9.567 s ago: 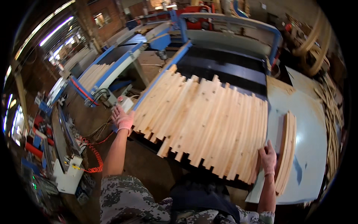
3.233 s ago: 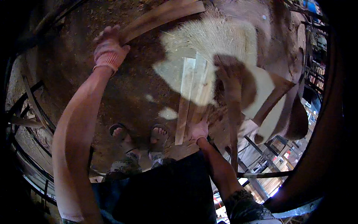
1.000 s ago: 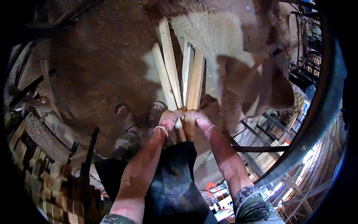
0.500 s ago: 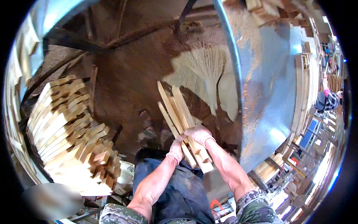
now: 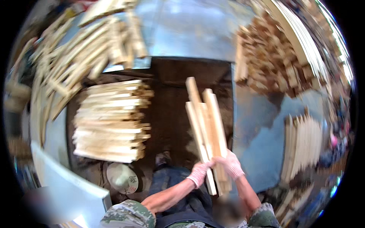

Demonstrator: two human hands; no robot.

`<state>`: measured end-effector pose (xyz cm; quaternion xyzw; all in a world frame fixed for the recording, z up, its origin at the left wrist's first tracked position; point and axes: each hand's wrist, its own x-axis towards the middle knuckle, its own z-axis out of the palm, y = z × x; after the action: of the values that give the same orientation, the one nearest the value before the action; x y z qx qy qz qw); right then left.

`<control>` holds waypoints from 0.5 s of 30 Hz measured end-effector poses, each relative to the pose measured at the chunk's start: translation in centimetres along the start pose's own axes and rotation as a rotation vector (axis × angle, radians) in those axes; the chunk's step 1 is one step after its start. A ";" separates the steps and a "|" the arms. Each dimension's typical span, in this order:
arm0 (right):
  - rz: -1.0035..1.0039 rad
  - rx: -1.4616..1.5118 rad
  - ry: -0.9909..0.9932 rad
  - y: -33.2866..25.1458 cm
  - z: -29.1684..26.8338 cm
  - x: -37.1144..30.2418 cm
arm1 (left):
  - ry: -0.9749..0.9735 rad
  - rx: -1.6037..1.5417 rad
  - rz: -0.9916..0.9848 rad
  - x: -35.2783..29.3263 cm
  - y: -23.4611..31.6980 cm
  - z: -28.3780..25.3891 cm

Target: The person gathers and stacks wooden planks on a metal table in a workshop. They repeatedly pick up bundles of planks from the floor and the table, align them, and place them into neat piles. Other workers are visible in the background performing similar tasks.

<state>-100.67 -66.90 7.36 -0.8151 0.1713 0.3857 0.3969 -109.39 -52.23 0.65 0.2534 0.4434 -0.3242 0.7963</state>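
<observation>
Dk brn floor [image 5: 171,106], blue-gry tabletops [image 5: 182,32]; bright lights [image 5: 338,40] upper R

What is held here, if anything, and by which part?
A bundle of wooden strips, gripped by the left hand and right hand near the end closer to the body.

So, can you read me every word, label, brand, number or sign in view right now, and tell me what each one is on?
White round bucket: dark and red print on its side, too small and blurred to read.
Wood strips in the left hand and right hand: no lettering that I can make out.
Nothing else shows legible text.
</observation>
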 end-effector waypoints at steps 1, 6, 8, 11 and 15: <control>-0.054 0.136 0.054 -0.6 -0.1 -2.6 | -0.038 0.048 0.093 -1.3 -0.9 0.2; -0.356 0.437 -0.047 -4.1 -1.0 -9.2 | -0.085 -0.032 0.435 -8.6 -1.5 3.0; -0.472 0.442 -0.170 -6.0 -0.3 -10.7 | -0.044 -0.058 0.629 -13.0 -0.8 3.1; -0.612 0.431 -0.361 -8.7 1.8 -13.4 | -0.074 -0.109 0.823 -18.6 -0.6 0.9; -0.689 0.423 -0.702 -13.3 8.2 -19.6 | -0.050 -0.187 1.043 -25.4 -1.7 -5.3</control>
<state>-109.47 -52.71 26.04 -0.5481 -0.1753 0.4395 0.6897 -123.64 -42.27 20.05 0.3603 0.2662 0.1498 0.8814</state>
